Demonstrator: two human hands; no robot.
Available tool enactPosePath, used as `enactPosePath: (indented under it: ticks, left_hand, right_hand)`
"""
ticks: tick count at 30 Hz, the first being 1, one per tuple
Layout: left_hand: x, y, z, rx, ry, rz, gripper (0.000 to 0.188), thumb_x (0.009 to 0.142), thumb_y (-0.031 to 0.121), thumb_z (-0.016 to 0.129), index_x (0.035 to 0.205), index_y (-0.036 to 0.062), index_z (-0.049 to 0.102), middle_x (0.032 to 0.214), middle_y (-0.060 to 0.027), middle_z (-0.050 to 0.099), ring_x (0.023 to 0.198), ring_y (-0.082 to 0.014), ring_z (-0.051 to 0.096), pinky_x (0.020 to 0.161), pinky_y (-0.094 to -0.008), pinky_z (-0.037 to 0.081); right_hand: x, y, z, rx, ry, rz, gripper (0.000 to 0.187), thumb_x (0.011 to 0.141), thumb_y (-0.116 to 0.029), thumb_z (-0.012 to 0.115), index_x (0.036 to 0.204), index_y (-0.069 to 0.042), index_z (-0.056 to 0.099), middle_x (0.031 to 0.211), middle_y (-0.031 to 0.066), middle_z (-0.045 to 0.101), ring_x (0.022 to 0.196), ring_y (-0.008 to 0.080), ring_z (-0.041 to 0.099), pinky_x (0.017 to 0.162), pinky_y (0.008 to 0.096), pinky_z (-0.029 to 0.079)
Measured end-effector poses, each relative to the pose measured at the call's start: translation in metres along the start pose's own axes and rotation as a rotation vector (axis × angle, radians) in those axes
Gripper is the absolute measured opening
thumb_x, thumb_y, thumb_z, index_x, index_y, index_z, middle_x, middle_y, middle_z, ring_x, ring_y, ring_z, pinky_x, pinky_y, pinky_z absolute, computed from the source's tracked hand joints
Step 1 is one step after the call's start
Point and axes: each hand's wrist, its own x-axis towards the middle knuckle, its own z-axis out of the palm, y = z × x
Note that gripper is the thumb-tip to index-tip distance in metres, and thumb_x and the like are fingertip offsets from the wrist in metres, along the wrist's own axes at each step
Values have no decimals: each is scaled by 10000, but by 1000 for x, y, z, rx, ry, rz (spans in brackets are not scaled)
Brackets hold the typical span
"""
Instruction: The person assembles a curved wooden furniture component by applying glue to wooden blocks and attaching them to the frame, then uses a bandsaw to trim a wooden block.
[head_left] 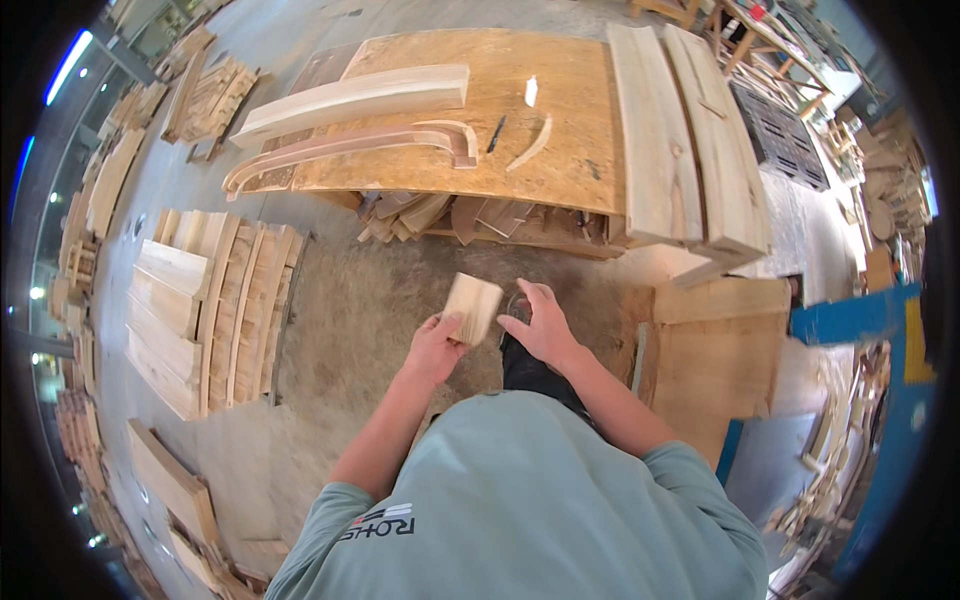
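Observation:
A small pale wooden block [473, 308] is gripped by its lower left corner in my left hand [436, 345], held out before my body above the floor. Just right of the block, my right hand [541, 325] is raised with thumb and fingers apart. Nothing shows between those fingers, and a small gap separates them from the block. Beyond both hands stands a wooden workbench [570, 160]. On it lie a long pale board [360, 100], a curved wooden rail [350, 150], a thin curved strip [530, 143], a dark pen-like tool [496, 134] and a white bottle [531, 91].
Two thick planks [655, 140] lie along the bench's right side. Wood offcuts [410, 215] fill the shelf underneath. To my left is a stack of boards [190, 300]; to my right are a wooden panel [715, 350] and a blue metal frame [850, 318].

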Motion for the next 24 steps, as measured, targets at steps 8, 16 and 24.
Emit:
enactPosePath:
  ticks: [8,16,24]
  left_hand:
    - [131,71,21,-143,50,110,377,990,169,587,1314,-6,507,1277,-120,603,1175,-261,590,1017,-414,473]
    - [230,130,30,211,211,23,327,964,207,654,1211,1,599,1071,-39,658,975,-138,625,854,-286,504]
    - [319,199,36,477,105,-17,385,928,166,669,1231,-68,628,1048,-85,702,885,-141,644,776,-277,514]
  right_hand:
    - [175,18,41,593,-578,486,482,928,-273,704,1291,19,585,1065,60,672,891,109,602,771,274,514]
    - [284,49,58,757,-574,665,297,942,-122,662,1227,-45,639,1025,5,668,866,84,596,749,248,505]
    - [340,53,70,946,-406,841,198,953,-46,606,1145,1,615,884,20,608,754,103,535,674,240,450]
